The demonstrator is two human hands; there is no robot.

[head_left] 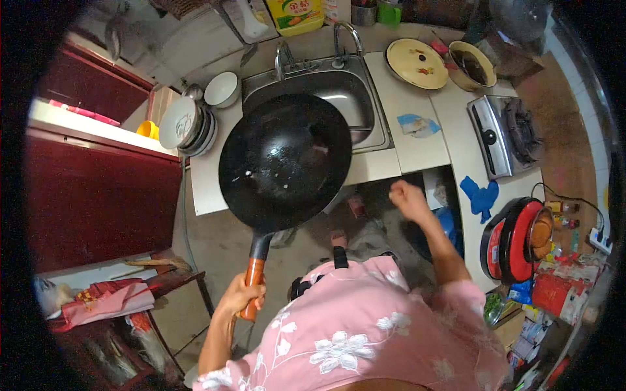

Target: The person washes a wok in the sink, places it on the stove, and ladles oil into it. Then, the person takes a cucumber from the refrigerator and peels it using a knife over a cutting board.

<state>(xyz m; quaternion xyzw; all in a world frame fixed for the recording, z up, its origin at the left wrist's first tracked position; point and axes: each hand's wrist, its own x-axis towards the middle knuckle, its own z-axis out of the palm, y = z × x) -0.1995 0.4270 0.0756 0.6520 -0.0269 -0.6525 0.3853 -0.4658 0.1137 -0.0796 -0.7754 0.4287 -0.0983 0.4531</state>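
My left hand (241, 294) is wrapped round the orange-brown wooden handle (254, 280) of a black wok (280, 159). The wok is raised in front of me, its inside facing up toward me, and it covers part of the sink (385, 133). Wet shine and a few small white bits show on its inner surface. My right hand (409, 199) is closed in a loose fist, apart from the wok, in front of the counter edge. Nothing shows in its fingers.
Stacked bowls (179, 124) and a white bowl (222, 89) stand left of the sink. To the right are a lidded cream enamel basin (417, 63), a gas stove (502, 137), a blue cloth (481, 195) and a red electric appliance (518, 238). Two taps (282, 60) rise behind the sink.
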